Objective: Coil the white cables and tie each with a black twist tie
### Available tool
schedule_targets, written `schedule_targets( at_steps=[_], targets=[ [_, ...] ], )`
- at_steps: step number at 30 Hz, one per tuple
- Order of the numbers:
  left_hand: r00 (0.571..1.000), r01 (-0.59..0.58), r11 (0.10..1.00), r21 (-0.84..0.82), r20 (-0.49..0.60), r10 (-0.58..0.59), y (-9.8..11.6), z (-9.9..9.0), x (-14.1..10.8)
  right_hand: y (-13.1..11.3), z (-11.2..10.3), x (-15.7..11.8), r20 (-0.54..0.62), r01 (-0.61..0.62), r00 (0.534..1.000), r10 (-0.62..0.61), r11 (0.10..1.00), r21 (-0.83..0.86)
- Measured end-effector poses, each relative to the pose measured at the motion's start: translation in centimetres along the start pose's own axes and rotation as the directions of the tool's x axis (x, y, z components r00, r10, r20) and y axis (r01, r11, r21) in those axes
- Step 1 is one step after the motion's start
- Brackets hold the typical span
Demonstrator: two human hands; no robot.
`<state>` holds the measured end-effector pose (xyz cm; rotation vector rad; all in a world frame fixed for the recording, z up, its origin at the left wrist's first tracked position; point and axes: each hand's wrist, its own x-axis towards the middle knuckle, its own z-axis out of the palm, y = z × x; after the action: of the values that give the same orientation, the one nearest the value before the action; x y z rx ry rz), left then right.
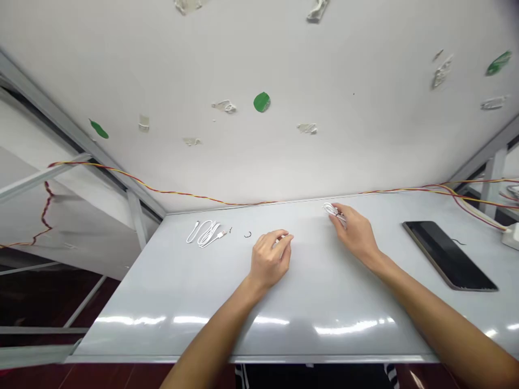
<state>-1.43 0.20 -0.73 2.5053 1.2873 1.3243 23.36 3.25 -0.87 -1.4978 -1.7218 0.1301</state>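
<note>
My right hand rests on the white tabletop and pinches a small bundle of white cable at its fingertips. My left hand lies to the left of it, fingers curled, with nothing clearly visible in them. Further left, a coiled white USB cable lies on the table with its plug pointing right. Between that coil and my left hand are a small black curved wire piece and a smaller dark scrap.
A black tablet with a tan edge lies at the right, near a white power socket. Red-and-yellow wires run along the white wall behind the table, which bears tape remnants and green leaf stickers. Metal frame bars stand at both sides.
</note>
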Motion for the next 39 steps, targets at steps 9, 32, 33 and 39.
schedule_targets(
  at_steps=[9,32,33,39],
  targets=[
    [0.839,0.269,0.592,0.759,0.117,-0.531,-4.3,-4.2,2.0,-4.7,2.2,-4.4,0.3,0.265,0.902,-0.31,0.947,0.179],
    [0.672,0.339,0.387,0.858,0.067,-0.737,-7.1,-6.3,1.6,-0.3,0.8,-1.3,0.174,0.232,0.97,-0.169,0.857,-0.461],
    [0.659,0.357,0.399,0.844,0.075,-0.748,-7.2,-6.4,1.6,-0.2,0.8,-1.3,0.187,0.233,0.969,-0.163,0.854,-0.464],
    [0.635,0.416,0.483,0.77,0.135,-0.761,-8.0,-7.6,2.0,0.0,1.3,-1.6,0.25,0.254,0.958,-0.141,0.824,-0.507]
  ],
)
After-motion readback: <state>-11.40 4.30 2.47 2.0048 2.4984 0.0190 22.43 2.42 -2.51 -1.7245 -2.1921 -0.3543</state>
